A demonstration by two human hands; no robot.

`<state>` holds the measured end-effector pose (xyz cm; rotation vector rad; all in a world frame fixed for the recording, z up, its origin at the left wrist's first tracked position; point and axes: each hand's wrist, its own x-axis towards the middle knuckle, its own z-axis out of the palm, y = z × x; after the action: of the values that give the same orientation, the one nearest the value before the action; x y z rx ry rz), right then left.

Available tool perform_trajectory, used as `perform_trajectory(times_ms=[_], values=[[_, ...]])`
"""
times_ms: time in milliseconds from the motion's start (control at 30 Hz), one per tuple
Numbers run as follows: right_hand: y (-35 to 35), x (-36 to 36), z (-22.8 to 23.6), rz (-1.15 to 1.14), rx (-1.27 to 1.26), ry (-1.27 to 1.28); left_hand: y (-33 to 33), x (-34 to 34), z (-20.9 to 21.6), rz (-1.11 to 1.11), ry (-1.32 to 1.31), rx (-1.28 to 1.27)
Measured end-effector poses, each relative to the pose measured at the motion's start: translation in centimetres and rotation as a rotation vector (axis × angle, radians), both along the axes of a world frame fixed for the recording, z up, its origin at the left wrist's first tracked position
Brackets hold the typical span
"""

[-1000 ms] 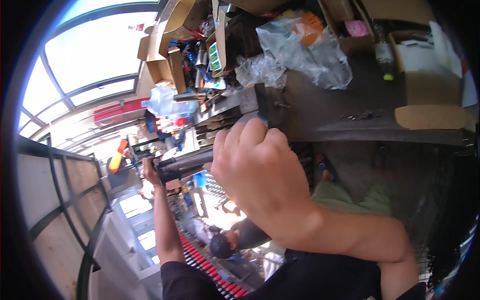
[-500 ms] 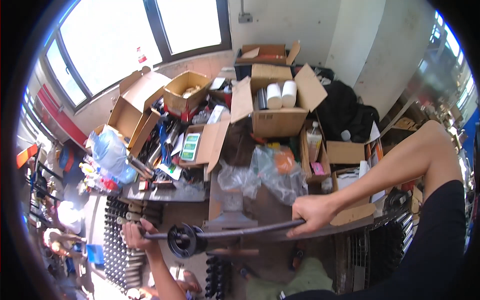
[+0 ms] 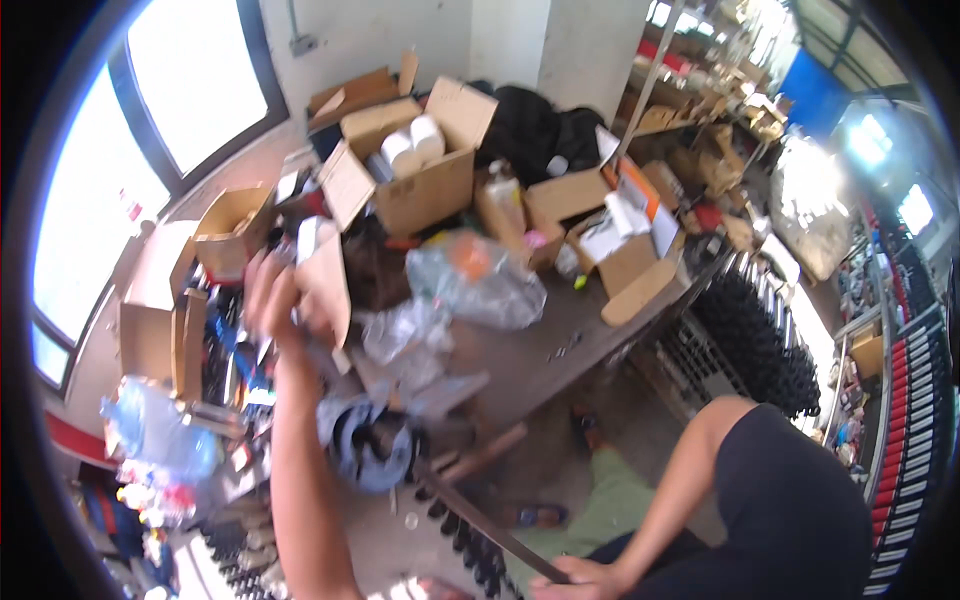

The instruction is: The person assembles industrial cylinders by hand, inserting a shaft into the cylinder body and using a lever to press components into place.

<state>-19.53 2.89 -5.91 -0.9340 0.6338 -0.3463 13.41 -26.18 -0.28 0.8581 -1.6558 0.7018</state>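
Observation:
A long dark bar (image 3: 490,525) slants across the lower middle, up and to the left from my right hand (image 3: 585,580). My right hand is closed around its lower end near the bottom edge. A round black ring-shaped fitting (image 3: 370,447), smeared by motion, sits around the bar's upper part. Beyond the fitting, my left hand (image 3: 280,300) is raised over the bench's left side. Its fingers are blurred but look curled around the bar's far end, which the hand mostly hides.
The workbench (image 3: 520,375) carries an open cardboard box (image 3: 425,190) with white rolls, a clear plastic bag (image 3: 480,285) and other boxes. A wire crate (image 3: 700,350) and rows of black parts (image 3: 760,335) stand to the right. A bluish bag (image 3: 160,430) lies at left.
The view has turned right. The bar has swung from nearly level to a steep slant: my left hand went up and away, my right hand came down toward me.

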Motion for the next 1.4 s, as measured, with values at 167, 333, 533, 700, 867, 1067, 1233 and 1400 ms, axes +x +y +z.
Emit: perform_trajectory(times_ms=[167,333,533,700,867,1067,1233,1400], values=[[7.3,6.9,1.3,-0.3,-0.145,-0.2,3.1,-2.3,-1.1,0.313,-0.081,0.496],[-0.3,3.7,-3.9,0.3,-0.597,-0.095,20.9,-3.0,-10.0,0.494,0.993,1.126],[-25.1,11.4,1.3,-0.51,-1.527,-0.192,43.3,-25.0,-2.4,-0.091,2.112,1.036],[-43.1,23.4,7.8,0.358,-2.364,-0.245,29.6,-27.8,3.6,1.297,0.956,1.187],[-46.7,25.0,6.2,0.46,-2.309,0.044,22.4,-22.8,3.8,1.792,0.846,1.203],[-49.6,23.1,4.3,0.376,-2.243,0.385,21.7,-21.6,1.5,1.832,0.486,1.08],[-44.2,7.2,6.4,0.131,-2.235,0.55,28.2,-12.0,-3.5,1.727,0.036,0.63],[-41.9,4.1,8.0,0.08,-2.186,0.647,26.8,-9.9,-3.8,1.601,-0.004,0.546]])
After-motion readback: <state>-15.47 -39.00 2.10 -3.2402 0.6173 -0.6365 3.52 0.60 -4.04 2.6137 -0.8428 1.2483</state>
